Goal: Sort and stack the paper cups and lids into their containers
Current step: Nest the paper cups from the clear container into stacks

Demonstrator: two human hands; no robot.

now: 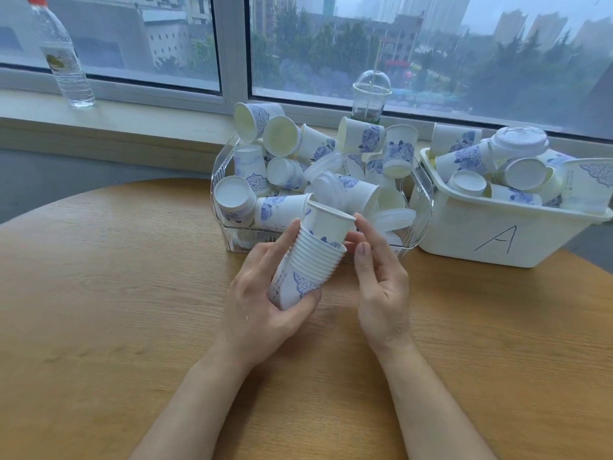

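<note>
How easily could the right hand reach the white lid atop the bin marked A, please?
Probably easily: the right hand holds nothing, and the white lid sits exposed atop the cups in the bin.

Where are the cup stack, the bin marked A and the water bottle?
cup stack (306,260): head view, on its ribbed rims.
bin marked A (464,227): head view, on its front wall.
water bottle (63,58): head view, on its label.

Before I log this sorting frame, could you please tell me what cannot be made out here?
- Head view: count in the nested stack; the left hand covers its base.
- Floor of the clear bin, buried under loose cups.
- White bin, cut by the right edge.
</note>
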